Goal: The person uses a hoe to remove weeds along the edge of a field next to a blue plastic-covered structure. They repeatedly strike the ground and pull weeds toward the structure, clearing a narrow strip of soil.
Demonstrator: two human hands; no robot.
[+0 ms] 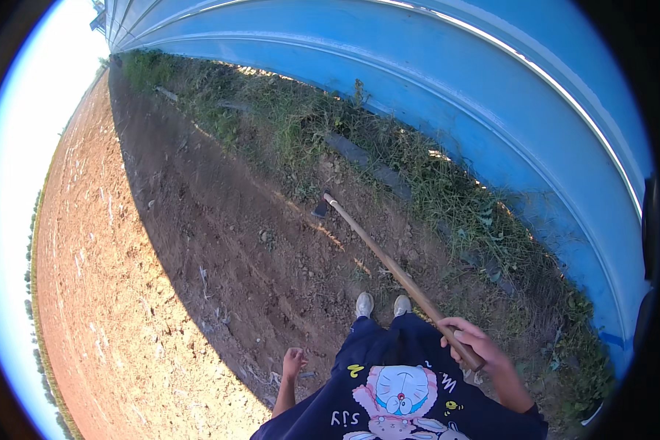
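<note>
My right hand (470, 341) is closed around the wooden handle of a long-handled hoe (388, 261), near the handle's end. The handle slants away from me to the upper left, and its small dark metal head (321, 208) is at the bare soil beside the weeds. My left hand (294, 362) hangs at my left side, apart from the hoe, with its fingers curled; whether anything is in it I cannot tell. Both of my light shoes (364, 304) stand on the soil below the hoe's handle.
A blue metal panel wall (473, 99) curves along the right. Weeds and grass (462, 203) grow at its foot, with a grey strip (368, 165) lying among them. Shaded brown soil (225, 220) stretches beside me, and a sunlit field (104, 247) lies to the left.
</note>
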